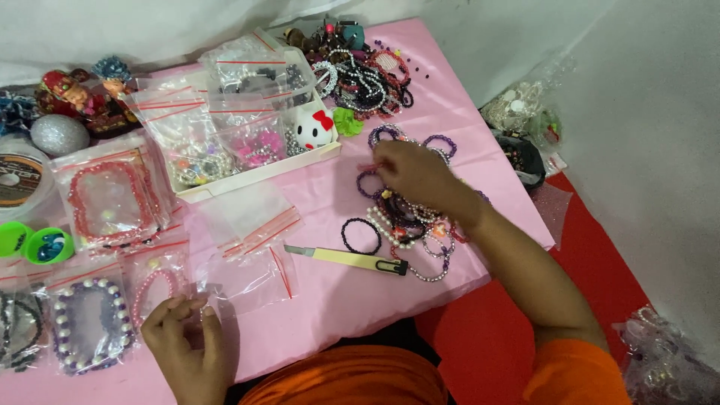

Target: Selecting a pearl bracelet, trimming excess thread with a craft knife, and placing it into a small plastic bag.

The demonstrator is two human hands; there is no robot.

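Note:
My right hand (417,177) reaches over a heap of beaded bracelets (409,217) on the pink cloth (337,300), its fingertips pinching at a small bead or bracelet near a purple one (385,134). My left hand (185,339) rests at the near edge, fingers curled on the corner of a clear zip bag (251,281). A yellow utility knife (352,259) lies between the hands. A black bracelet (361,235) lies alone beside the heap.
A white tray (255,174) holds bagged beads and a small white cat figure (313,127). Bagged bracelets (105,199) lie at left, with green cups (46,245), a cord spool (19,180) and a silver ball (58,135). More bracelets (367,75) pile at the back.

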